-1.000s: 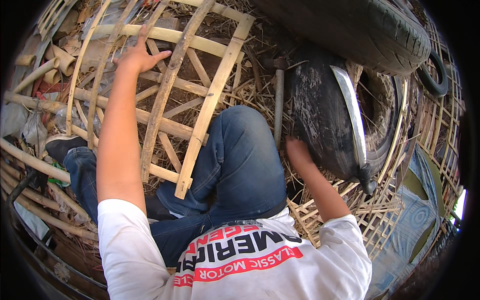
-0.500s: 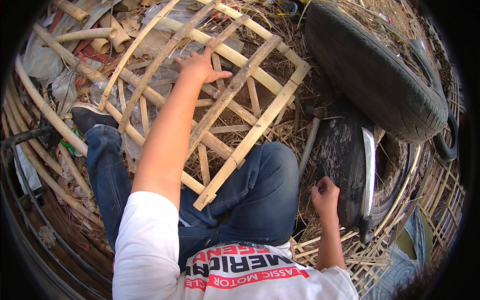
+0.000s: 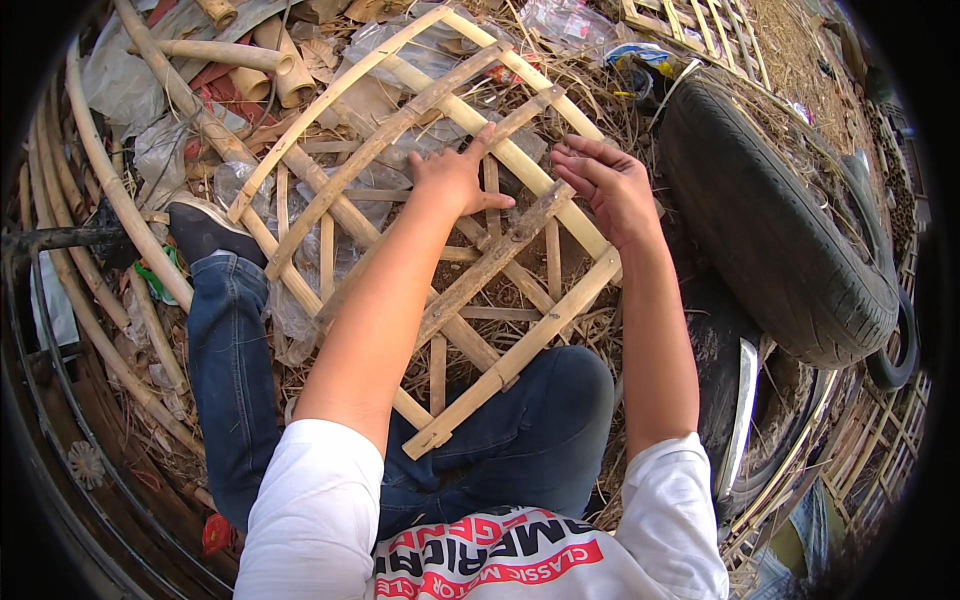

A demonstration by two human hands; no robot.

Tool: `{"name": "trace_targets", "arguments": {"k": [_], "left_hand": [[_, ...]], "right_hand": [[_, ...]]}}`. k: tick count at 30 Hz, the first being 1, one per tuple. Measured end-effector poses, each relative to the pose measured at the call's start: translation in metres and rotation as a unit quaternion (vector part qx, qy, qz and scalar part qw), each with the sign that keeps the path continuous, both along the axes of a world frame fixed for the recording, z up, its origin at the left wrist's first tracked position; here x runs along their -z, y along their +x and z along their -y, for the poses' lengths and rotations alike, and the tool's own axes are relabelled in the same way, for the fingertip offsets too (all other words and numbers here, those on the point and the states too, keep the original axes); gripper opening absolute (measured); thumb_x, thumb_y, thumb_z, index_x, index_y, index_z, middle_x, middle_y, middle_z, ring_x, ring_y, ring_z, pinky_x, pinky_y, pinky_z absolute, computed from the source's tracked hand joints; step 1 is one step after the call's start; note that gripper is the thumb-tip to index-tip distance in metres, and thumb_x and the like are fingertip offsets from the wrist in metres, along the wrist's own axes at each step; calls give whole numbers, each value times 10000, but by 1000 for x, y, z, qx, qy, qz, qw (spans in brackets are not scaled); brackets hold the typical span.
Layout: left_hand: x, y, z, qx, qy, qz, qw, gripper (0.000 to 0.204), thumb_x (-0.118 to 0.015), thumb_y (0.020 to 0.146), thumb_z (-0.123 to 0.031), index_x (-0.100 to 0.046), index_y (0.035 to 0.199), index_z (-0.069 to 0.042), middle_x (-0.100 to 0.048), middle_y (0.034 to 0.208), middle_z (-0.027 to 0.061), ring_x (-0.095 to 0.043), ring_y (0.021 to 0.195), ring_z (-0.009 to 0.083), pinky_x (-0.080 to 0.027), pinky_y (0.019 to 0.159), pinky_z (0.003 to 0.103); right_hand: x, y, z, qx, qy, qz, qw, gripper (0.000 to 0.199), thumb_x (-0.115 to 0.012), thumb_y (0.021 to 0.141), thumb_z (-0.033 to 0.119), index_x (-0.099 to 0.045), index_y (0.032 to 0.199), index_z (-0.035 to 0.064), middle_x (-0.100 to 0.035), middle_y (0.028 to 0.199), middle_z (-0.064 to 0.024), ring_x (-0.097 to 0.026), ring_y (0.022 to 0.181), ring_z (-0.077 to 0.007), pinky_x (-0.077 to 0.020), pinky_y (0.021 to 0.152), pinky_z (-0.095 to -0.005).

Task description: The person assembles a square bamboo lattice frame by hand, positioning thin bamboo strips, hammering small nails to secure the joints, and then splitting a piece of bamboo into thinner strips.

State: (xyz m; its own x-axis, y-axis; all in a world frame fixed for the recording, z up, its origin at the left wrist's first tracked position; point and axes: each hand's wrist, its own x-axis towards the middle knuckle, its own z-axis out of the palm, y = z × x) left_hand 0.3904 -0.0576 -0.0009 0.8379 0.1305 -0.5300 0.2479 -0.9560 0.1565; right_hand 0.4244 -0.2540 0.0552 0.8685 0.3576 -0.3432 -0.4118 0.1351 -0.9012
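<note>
A bamboo lattice frame (image 3: 490, 270) of split strips lies tilted over my lap and the littered ground. My left hand (image 3: 455, 182) rests on its middle, fingers spread over the crossing strips. At the frame's right corner is my right hand (image 3: 612, 190), thumb and fingers pinched together just above a light strip. Whatever the pinch holds, if anything, is too small to make out. A long-bladed knife (image 3: 738, 420) leans by a worn tyre (image 3: 700, 350) to the right of my knee, its handle out of sight.
A large tyre (image 3: 780, 220) stands at the right. Bamboo poles (image 3: 130, 190) and plastic scraps (image 3: 160, 150) cover the left, beside black metal bars (image 3: 60, 240). Another lattice panel (image 3: 705, 30) lies at the far right, with more lattice (image 3: 890, 430) at the right edge.
My right hand has risen from beside the knife to the lattice's right corner. My left hand stays spread on the lattice. The whole view has shifted somewhat.
</note>
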Motion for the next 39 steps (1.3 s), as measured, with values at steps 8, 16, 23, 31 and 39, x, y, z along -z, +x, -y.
{"name": "trace_targets", "arguments": {"k": [8,16,23,31,39], "left_hand": [[-3,-3,-7,-6,-28,1,1000,1169,-684,669,-734,1,1535,-349,-539,1327,211,-509,1252,358,-242,1090,587],[10,-3,-8,-6,-18,34,999,1169,-660,622,-796,-80,1537,-355,-548,1301,195,-538,1216,325,-266,1064,526],[13,-3,-12,-23,-66,47,996,1137,-638,646,-797,-146,1539,-294,-540,1308,200,-513,1239,337,-249,1070,532],[24,-8,-7,-69,-69,124,987,1018,-663,696,-713,-260,1513,-257,-446,1383,219,-375,1318,358,-192,1094,525],[37,-3,-16,-181,-204,333,903,521,-761,740,-290,-600,1219,-162,-543,1246,108,-467,1211,317,-299,1043,491]], "right_hand": [[57,36,-43,-31,-45,146,988,264,-644,914,94,-644,1085,-108,-702,941,-173,-694,870,-200,-576,800,-290],[79,53,-69,-123,-264,293,911,186,-714,832,139,-725,921,-23,-714,792,-149,-668,677,-192,-510,649,-306],[91,56,-75,-106,-279,379,876,214,-721,844,144,-724,992,-10,-732,882,-137,-676,772,-147,-527,738,-296],[91,56,-77,-105,-297,429,847,262,-740,814,121,-721,1061,37,-731,883,-134,-693,783,-168,-531,750,-298],[89,49,-83,-57,-244,421,872,199,-755,759,79,-611,869,-3,-705,790,-137,-695,729,-251,-532,679,-339]]}}
